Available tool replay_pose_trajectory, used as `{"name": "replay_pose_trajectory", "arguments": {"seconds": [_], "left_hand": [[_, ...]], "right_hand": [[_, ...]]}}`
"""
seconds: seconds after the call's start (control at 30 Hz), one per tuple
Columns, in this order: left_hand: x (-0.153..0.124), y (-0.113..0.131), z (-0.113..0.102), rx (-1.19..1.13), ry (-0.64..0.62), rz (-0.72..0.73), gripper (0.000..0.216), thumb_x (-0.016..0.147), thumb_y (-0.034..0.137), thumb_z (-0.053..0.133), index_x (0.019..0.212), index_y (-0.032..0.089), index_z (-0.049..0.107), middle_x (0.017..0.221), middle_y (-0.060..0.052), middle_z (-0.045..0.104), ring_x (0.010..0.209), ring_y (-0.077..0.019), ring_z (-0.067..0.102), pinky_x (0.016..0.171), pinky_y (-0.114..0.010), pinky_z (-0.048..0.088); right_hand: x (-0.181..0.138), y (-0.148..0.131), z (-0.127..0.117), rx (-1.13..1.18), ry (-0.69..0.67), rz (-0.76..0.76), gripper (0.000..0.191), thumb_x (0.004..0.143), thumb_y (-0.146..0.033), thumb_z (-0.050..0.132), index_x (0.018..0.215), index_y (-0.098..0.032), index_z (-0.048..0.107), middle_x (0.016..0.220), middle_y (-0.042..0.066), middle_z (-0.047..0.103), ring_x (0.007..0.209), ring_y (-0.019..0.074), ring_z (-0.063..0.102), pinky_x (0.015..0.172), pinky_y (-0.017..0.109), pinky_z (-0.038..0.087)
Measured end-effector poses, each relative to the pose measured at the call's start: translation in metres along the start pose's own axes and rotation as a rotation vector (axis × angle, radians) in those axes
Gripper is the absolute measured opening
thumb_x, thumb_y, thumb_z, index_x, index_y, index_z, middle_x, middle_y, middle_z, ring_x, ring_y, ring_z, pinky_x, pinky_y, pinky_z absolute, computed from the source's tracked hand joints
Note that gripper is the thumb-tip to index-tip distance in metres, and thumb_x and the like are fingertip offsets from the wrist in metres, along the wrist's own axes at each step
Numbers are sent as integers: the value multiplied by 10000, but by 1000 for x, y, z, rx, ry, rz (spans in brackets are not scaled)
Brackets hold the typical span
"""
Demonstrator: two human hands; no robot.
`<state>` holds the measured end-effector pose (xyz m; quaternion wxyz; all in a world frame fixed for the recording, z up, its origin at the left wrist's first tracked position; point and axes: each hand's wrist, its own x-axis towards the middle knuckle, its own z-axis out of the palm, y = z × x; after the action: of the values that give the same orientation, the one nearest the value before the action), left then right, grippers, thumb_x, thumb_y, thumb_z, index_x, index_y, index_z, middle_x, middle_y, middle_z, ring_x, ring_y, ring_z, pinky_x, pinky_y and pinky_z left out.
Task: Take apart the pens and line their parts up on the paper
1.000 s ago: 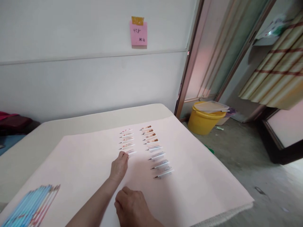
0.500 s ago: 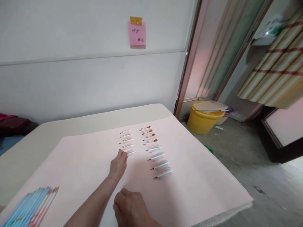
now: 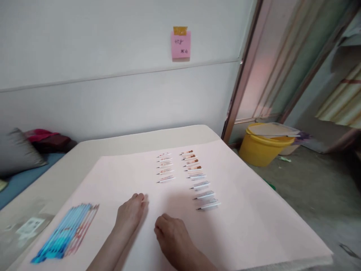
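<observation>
Just ahead of my left hand (image 3: pixel 130 213) and a little to its right lies the nearest pen in the short row (image 3: pixel 166 179), apart from the fingertips, with bare sheet between. Its long axis runs nearly crosswise to me: the dark tip points left and slightly back my way, while the pale end sits farther right and slightly farther off. With that slant, the tip is the part closest to my left fingers.

My right hand (image 3: pixel 173 236) is lower and farther from that pen. Its own closest neighbour is the nearest pen in the longer row (image 3: pixel 208 206) — up and to the right, well apart, and lying at much the same slant.

Out to my left, a batch of blue and pink pens (image 3: pixel 67 226) lies side by side on the pale pink sheet (image 3: pixel 259 226), their length running from near left to far right; my left hand is clearly the closer one to it.

As for the fingers, the left ones are drawn together and blurred at the tips — I cannot tell whether anything thin sits between them. The right ones curl in toward the palm, no gap showing, and I see nothing held there.
</observation>
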<state>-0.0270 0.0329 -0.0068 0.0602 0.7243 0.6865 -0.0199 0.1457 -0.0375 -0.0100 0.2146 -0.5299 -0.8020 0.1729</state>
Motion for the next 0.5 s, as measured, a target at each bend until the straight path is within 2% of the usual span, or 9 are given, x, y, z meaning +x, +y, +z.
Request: {"name": "replay_pose_trajectory", "arguments": {"seconds": [0.17,0.27,0.33,0.5], "left_hand": [[-28,-26,5,18,-76,-96,244,839,333,351,912,212,550,904,-83,606,764,-227,599,602,-308,357],[-28,-40,3,18,-90,-77,230,824,318,382,917,203,559,918,-98,610,832,-242,592,634,-322,381],[-23,-57,-3,11,-46,-120,239,825,307,379,958,196,544,967,-109,604,869,-246,585,646,-322,393],[-16,-124,-13,40,-15,-479,276,844,211,291,1005,144,505,948,-162,616,886,-294,597,682,-385,409]], "right_hand": [[-2,1,12,-10,-12,-2,139,789,-100,495,726,-195,575,720,1,631,619,137,590,531,223,309],[-4,3,17,-9,-55,-12,151,806,-107,476,725,-193,570,721,3,621,629,139,586,552,222,325],[-4,4,19,3,-80,-18,153,819,-125,458,726,-192,560,737,7,614,624,137,576,560,221,335],[-3,3,27,28,-131,-38,178,847,-168,406,739,-198,545,752,13,605,620,137,562,564,224,349]]}}
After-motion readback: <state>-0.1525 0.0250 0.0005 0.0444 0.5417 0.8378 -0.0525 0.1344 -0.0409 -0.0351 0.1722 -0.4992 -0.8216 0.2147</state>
